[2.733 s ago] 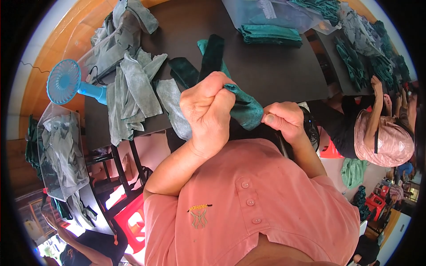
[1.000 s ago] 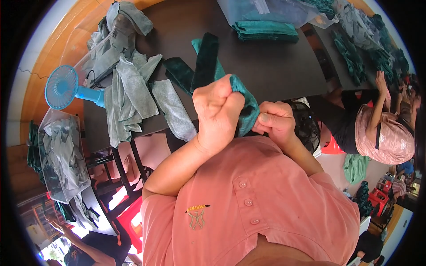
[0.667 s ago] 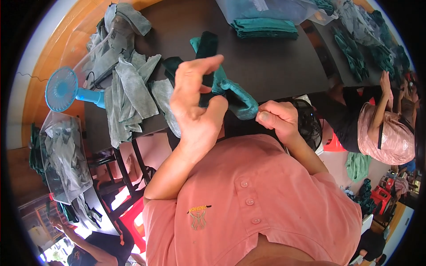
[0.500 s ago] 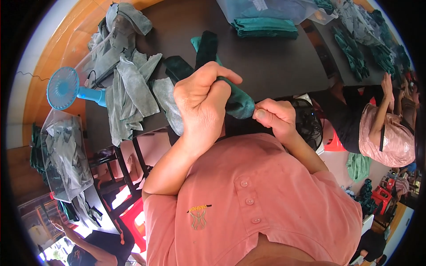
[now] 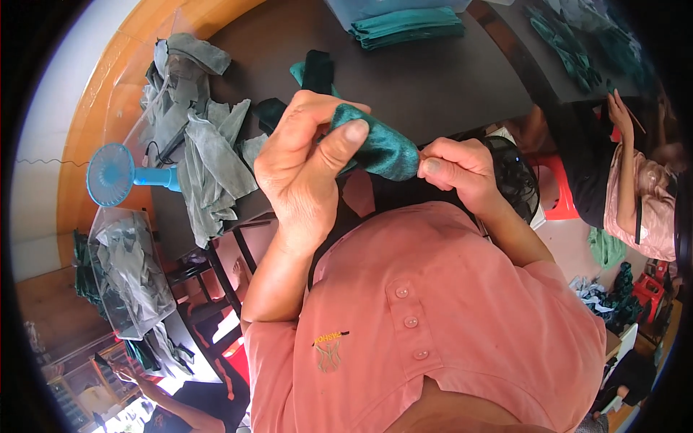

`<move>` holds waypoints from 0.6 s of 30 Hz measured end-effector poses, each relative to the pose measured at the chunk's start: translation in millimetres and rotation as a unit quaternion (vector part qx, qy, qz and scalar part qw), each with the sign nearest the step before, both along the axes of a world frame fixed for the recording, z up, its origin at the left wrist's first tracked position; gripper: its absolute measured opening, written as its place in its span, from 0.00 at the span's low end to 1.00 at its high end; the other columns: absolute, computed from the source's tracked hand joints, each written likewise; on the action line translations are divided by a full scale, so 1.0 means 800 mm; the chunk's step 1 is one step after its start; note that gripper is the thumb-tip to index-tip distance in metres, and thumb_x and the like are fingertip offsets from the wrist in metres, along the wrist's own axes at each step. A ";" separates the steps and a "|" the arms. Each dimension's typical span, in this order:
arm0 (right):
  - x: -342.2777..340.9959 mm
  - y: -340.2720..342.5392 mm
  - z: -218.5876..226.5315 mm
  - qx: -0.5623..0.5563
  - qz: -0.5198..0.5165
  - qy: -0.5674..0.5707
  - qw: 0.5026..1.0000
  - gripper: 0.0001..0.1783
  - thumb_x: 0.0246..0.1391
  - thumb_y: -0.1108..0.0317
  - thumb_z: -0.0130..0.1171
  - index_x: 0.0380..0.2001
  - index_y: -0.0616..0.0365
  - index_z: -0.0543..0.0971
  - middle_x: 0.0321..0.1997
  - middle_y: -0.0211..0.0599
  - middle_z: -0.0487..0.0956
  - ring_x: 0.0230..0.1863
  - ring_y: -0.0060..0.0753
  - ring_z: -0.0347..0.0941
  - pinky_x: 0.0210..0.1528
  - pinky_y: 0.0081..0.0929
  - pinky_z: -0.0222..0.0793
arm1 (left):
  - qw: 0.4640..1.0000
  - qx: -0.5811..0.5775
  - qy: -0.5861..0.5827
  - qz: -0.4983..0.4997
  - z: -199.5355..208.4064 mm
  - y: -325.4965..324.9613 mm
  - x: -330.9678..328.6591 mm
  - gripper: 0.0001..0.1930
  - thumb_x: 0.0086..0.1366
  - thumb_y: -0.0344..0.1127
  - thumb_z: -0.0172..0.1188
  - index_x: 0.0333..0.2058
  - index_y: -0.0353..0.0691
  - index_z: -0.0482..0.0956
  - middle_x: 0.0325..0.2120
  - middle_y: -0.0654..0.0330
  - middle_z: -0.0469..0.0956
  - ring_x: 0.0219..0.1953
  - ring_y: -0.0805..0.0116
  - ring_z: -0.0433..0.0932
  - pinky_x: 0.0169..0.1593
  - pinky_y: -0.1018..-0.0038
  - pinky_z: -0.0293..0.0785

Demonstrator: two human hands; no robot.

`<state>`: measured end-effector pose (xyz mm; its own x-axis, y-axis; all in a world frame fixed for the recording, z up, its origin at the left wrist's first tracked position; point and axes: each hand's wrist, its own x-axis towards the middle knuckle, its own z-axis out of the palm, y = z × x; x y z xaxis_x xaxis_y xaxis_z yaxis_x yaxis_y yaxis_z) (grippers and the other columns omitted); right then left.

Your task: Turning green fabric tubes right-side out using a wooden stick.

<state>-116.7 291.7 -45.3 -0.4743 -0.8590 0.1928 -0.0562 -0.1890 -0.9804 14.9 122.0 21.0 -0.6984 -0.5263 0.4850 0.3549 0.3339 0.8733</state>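
Nearest the camera, the salmon shirt (image 5: 447, 325) carries a small yellow-and-black emblem on the chest and a short row of buttons. Above it, the left hand (image 5: 303, 173) is closed around a teal velvet piece (image 5: 379, 148), thumb pressed on its upper face and fingers curled behind. The right hand (image 5: 458, 169) pinches the piece's right end between thumb and fingertips. The piece is held in the air just above the near edge of the dark table (image 5: 447, 86).

Left of the hands, grey cloths (image 5: 206, 162) lie heaped on the table, partly inside a clear plastic bag. A blue handheld fan (image 5: 115, 173) lies beside them. Lower left, a clear bag of grey cloth (image 5: 133, 270) rests, apparently on a stool. At the far edge, folded teal cloths (image 5: 408, 25) form a flat stack.
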 end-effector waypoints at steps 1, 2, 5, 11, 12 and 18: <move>0.001 0.001 -0.001 0.004 0.002 0.000 1.000 0.12 0.58 0.66 0.58 0.27 0.64 0.79 0.14 0.24 0.67 0.17 0.13 0.58 0.19 0.18 0.50 | 1.000 0.015 0.009 -0.005 -0.004 -0.002 -0.001 0.09 0.59 0.30 0.64 0.33 0.28 0.78 0.32 0.58 0.78 0.34 0.74 0.69 0.42 0.79 0.63; 0.001 0.003 -0.002 0.008 0.004 0.000 1.000 0.12 0.58 0.65 0.58 0.27 0.64 0.79 0.15 0.25 0.67 0.17 0.13 0.58 0.19 0.18 0.50 | 1.000 0.013 0.006 -0.008 -0.003 0.000 -0.004 0.09 0.59 0.30 0.64 0.33 0.28 0.78 0.32 0.58 0.78 0.34 0.74 0.69 0.42 0.79 0.63; 0.001 0.010 -0.006 0.022 0.013 0.017 1.000 0.12 0.58 0.65 0.58 0.27 0.64 0.78 0.15 0.24 0.66 0.18 0.13 0.57 0.20 0.18 0.50 | 0.997 0.027 0.066 0.001 0.000 0.007 -0.007 0.05 0.60 0.25 0.63 0.35 0.32 0.79 0.27 0.63 0.75 0.26 0.78 0.66 0.31 0.83 0.63; -0.002 0.029 0.002 0.058 0.011 0.096 0.994 0.12 0.58 0.65 0.57 0.26 0.64 0.77 0.15 0.26 0.64 0.19 0.13 0.56 0.22 0.20 0.50 | 0.947 -0.304 0.022 0.106 0.010 0.014 0.004 0.08 0.51 0.25 0.65 0.32 0.33 0.77 0.23 0.58 0.73 0.22 0.64 0.67 0.28 0.74 0.65; -0.002 0.030 0.002 0.057 0.008 0.097 0.994 0.12 0.58 0.65 0.57 0.26 0.64 0.77 0.15 0.26 0.64 0.19 0.13 0.56 0.22 0.20 0.50 | 0.946 -0.305 0.024 0.104 0.017 0.015 0.001 0.08 0.51 0.25 0.65 0.32 0.33 0.77 0.23 0.58 0.73 0.22 0.64 0.67 0.28 0.74 0.65; 0.008 0.018 0.014 0.078 -0.095 0.037 0.992 0.15 0.58 0.63 0.58 0.24 0.64 0.75 0.15 0.27 0.62 0.21 0.14 0.55 0.23 0.21 0.51 | 0.851 -0.503 0.053 -0.139 0.010 0.050 -0.007 0.20 0.31 0.43 0.62 0.29 0.43 0.80 0.36 0.52 0.73 0.35 0.56 0.73 0.38 0.57 0.69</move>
